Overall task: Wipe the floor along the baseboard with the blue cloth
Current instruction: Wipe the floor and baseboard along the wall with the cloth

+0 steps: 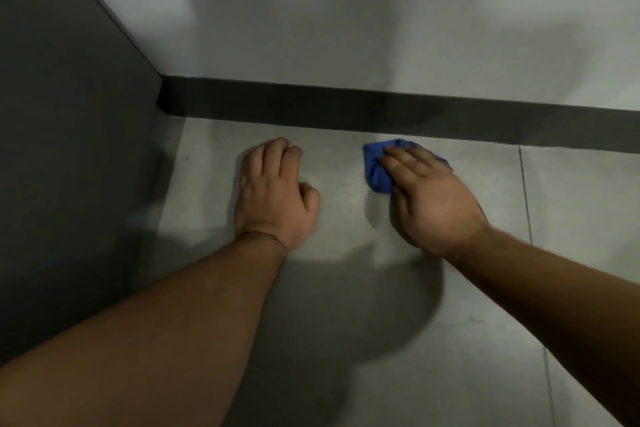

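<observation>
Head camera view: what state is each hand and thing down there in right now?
blue cloth: bunched up, flat on the floor beside the baseboard, pinned under a palm.
right hand: open, fingers spread, pressing on the cloth.
left hand: fingers curled, empty, braced on the floor.
floor: grey tiles, shadowed near the arms.
baseboard: dark strip, untouched.

Two hands, left hand [273,191] and right hand [433,198], one blue cloth [375,166], one baseboard [346,107], seemingly one wristband [266,236].
</observation>
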`<state>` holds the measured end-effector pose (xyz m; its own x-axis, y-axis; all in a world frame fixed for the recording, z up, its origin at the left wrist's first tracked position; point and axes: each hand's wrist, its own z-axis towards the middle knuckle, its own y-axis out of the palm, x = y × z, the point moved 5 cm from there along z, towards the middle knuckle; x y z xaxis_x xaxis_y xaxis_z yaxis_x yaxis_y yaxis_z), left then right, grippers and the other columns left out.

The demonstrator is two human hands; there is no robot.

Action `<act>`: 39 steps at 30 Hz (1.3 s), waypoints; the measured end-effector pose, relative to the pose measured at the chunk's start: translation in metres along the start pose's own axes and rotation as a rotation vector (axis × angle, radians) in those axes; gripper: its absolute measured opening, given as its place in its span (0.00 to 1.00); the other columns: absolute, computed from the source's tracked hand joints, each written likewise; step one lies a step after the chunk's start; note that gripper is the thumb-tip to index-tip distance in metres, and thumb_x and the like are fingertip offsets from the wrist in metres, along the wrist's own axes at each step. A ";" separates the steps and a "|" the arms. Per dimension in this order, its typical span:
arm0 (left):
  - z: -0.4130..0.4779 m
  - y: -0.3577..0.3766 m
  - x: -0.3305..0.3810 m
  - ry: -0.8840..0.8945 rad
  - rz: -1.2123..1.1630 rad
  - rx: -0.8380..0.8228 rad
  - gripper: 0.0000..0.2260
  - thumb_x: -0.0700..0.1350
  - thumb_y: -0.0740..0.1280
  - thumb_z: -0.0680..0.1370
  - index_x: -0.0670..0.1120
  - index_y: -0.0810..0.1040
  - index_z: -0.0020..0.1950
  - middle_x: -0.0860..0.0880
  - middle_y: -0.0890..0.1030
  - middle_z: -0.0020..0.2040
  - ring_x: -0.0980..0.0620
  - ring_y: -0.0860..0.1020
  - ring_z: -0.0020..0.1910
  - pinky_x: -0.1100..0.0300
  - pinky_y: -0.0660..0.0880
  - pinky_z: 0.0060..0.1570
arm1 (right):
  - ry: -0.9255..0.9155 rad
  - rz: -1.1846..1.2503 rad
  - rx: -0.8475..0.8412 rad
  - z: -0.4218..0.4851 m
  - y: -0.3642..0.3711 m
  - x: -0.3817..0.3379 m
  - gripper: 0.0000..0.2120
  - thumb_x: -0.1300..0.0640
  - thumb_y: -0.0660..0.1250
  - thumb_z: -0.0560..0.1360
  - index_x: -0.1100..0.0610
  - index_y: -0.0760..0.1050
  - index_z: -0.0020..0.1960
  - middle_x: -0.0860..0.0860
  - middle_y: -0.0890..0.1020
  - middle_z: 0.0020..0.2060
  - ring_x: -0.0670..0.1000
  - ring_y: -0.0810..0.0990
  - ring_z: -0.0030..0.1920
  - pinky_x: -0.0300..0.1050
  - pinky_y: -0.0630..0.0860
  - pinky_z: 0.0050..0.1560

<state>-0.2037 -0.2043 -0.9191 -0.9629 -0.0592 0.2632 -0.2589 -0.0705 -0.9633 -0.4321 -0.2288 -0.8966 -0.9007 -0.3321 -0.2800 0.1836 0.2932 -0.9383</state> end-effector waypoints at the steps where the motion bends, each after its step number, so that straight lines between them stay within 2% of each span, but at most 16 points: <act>1: 0.001 0.002 0.000 0.004 0.014 -0.003 0.25 0.52 0.59 0.75 0.47 0.72 0.71 0.44 0.72 0.71 0.41 0.69 0.70 0.45 0.68 0.73 | 0.001 0.011 -0.015 -0.007 0.003 -0.003 0.26 0.51 0.57 0.82 0.50 0.61 0.79 0.50 0.64 0.79 0.52 0.58 0.80 0.51 0.49 0.80; 3: 0.001 0.004 0.000 0.007 0.050 -0.011 0.25 0.54 0.59 0.76 0.48 0.71 0.72 0.45 0.72 0.72 0.42 0.68 0.71 0.45 0.67 0.73 | -0.026 0.022 -0.042 -0.011 0.010 -0.015 0.26 0.51 0.58 0.82 0.49 0.60 0.79 0.49 0.63 0.80 0.52 0.57 0.80 0.56 0.52 0.80; 5: 0.001 0.005 0.001 0.009 0.089 -0.021 0.25 0.55 0.58 0.77 0.49 0.70 0.73 0.46 0.72 0.72 0.43 0.68 0.71 0.46 0.67 0.73 | -0.084 0.030 -0.062 0.002 0.013 -0.027 0.26 0.50 0.58 0.83 0.47 0.58 0.80 0.48 0.60 0.80 0.51 0.54 0.81 0.56 0.51 0.80; 7: 0.001 0.004 0.001 0.004 0.080 -0.020 0.25 0.55 0.59 0.77 0.49 0.70 0.73 0.46 0.72 0.72 0.43 0.68 0.71 0.46 0.67 0.73 | -0.152 -0.010 -0.057 0.025 0.012 -0.033 0.26 0.50 0.57 0.83 0.47 0.58 0.80 0.47 0.59 0.81 0.51 0.53 0.81 0.51 0.46 0.80; 9: 0.001 0.004 0.000 0.002 0.064 -0.019 0.25 0.55 0.60 0.77 0.48 0.71 0.73 0.46 0.72 0.72 0.43 0.68 0.71 0.47 0.67 0.72 | -0.198 -0.040 -0.052 0.041 0.008 -0.028 0.26 0.50 0.56 0.83 0.48 0.59 0.80 0.48 0.61 0.80 0.52 0.55 0.81 0.47 0.46 0.80; 12: 0.000 0.002 -0.001 0.014 0.037 -0.026 0.25 0.54 0.60 0.77 0.47 0.71 0.73 0.45 0.72 0.73 0.42 0.68 0.71 0.46 0.67 0.73 | -0.206 -0.012 -0.003 0.034 0.000 -0.005 0.25 0.52 0.59 0.82 0.50 0.65 0.78 0.50 0.66 0.78 0.55 0.61 0.79 0.51 0.53 0.80; 15: 0.000 0.000 0.000 0.018 0.018 -0.029 0.25 0.54 0.59 0.78 0.46 0.72 0.73 0.44 0.72 0.72 0.41 0.68 0.71 0.45 0.67 0.73 | -0.113 0.088 0.102 0.002 -0.003 0.022 0.23 0.58 0.62 0.81 0.53 0.70 0.76 0.53 0.70 0.76 0.57 0.65 0.77 0.57 0.59 0.78; 18: 0.000 -0.002 0.001 0.010 0.037 -0.041 0.26 0.54 0.59 0.78 0.46 0.71 0.74 0.45 0.72 0.73 0.42 0.67 0.72 0.46 0.66 0.74 | -0.118 0.063 0.140 -0.021 -0.003 0.029 0.23 0.64 0.69 0.76 0.55 0.76 0.71 0.55 0.76 0.71 0.58 0.71 0.74 0.61 0.66 0.75; 20: -0.001 -0.003 0.002 0.009 0.043 -0.042 0.26 0.54 0.59 0.78 0.47 0.72 0.74 0.45 0.72 0.72 0.42 0.67 0.72 0.46 0.66 0.74 | -0.221 -0.026 0.121 -0.015 -0.011 0.022 0.22 0.66 0.72 0.73 0.57 0.79 0.67 0.57 0.80 0.67 0.60 0.75 0.70 0.60 0.69 0.73; 22: -0.002 -0.004 0.003 0.008 0.028 -0.034 0.26 0.53 0.60 0.77 0.46 0.72 0.73 0.44 0.72 0.72 0.41 0.68 0.71 0.45 0.67 0.73 | -0.392 -0.148 0.090 0.001 -0.024 0.002 0.18 0.63 0.72 0.75 0.58 0.80 0.65 0.58 0.81 0.65 0.61 0.76 0.68 0.59 0.70 0.71; 24: -0.002 -0.005 0.004 0.019 0.023 -0.028 0.25 0.52 0.61 0.77 0.45 0.73 0.73 0.43 0.73 0.72 0.40 0.68 0.70 0.44 0.67 0.73 | -0.624 -0.242 0.176 0.016 -0.037 -0.026 0.14 0.61 0.66 0.79 0.61 0.81 0.64 0.59 0.82 0.63 0.62 0.78 0.67 0.60 0.72 0.69; 27: -0.002 -0.006 0.004 0.021 0.018 -0.033 0.25 0.51 0.63 0.76 0.43 0.73 0.72 0.42 0.73 0.72 0.38 0.69 0.70 0.44 0.66 0.73 | -0.797 -0.388 0.242 0.036 -0.045 -0.064 0.18 0.61 0.55 0.82 0.61 0.81 0.63 0.59 0.82 0.63 0.63 0.79 0.66 0.59 0.72 0.68; 31: -0.003 -0.009 0.006 0.020 -0.010 -0.030 0.25 0.51 0.62 0.76 0.43 0.73 0.72 0.41 0.73 0.72 0.37 0.69 0.70 0.43 0.67 0.72 | -0.683 -0.638 0.080 0.055 -0.045 -0.051 0.23 0.60 0.49 0.81 0.60 0.81 0.62 0.56 0.80 0.65 0.62 0.74 0.68 0.57 0.67 0.70; 35: -0.002 -0.009 0.005 0.014 -0.030 -0.036 0.26 0.52 0.60 0.76 0.43 0.74 0.72 0.41 0.73 0.72 0.37 0.69 0.70 0.43 0.67 0.72 | -0.649 -0.681 0.096 0.040 -0.048 -0.003 0.16 0.60 0.57 0.80 0.62 0.84 0.50 0.57 0.85 0.51 0.62 0.80 0.58 0.56 0.74 0.59; 37: -0.003 -0.009 0.005 0.014 -0.024 -0.041 0.26 0.52 0.60 0.76 0.43 0.73 0.72 0.42 0.73 0.72 0.37 0.69 0.70 0.43 0.67 0.71 | -0.570 -0.662 0.074 0.027 -0.048 0.021 0.18 0.57 0.56 0.80 0.60 0.85 0.52 0.57 0.85 0.53 0.62 0.81 0.58 0.56 0.76 0.58; 39: -0.003 -0.009 0.005 0.011 -0.023 -0.041 0.26 0.52 0.60 0.76 0.44 0.73 0.72 0.42 0.73 0.72 0.37 0.68 0.70 0.43 0.67 0.71 | -0.458 -0.555 0.037 0.015 -0.044 0.040 0.24 0.54 0.50 0.79 0.60 0.84 0.58 0.58 0.84 0.59 0.63 0.80 0.62 0.59 0.75 0.60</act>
<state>-0.2068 -0.2010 -0.9096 -0.9575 -0.0469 0.2846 -0.2833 -0.0312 -0.9585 -0.4707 -0.2684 -0.8693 -0.6109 -0.7685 0.1903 -0.2322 -0.0559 -0.9711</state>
